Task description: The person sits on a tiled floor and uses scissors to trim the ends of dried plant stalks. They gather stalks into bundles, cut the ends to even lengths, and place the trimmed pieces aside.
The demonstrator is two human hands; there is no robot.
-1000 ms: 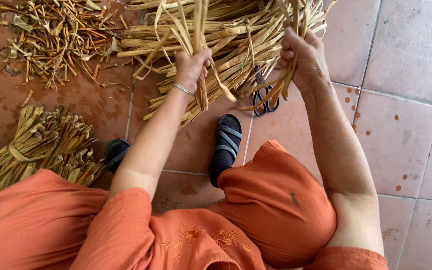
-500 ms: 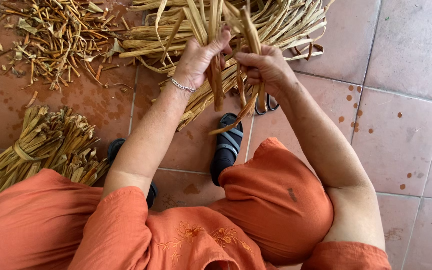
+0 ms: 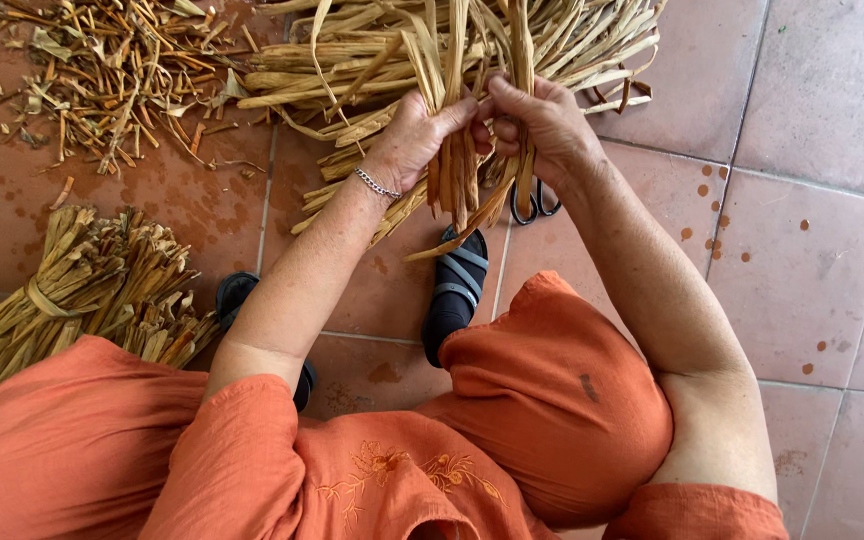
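Head view: left hand (image 3: 414, 135) and right hand (image 3: 542, 125), fingers clamped on dried stalks (image 3: 457, 175), meet above sandal (image 3: 457, 285); tied bundle (image 3: 72, 290) lies near left.

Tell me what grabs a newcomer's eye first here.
Both hands, left hand and right hand, meet at top centre, gripping a bunch of dried straw-coloured stalks held upright. Behind them a loose stalk pile sprawls over the terracotta tile floor. A tied bundle lies at left, beside the orange clothing.
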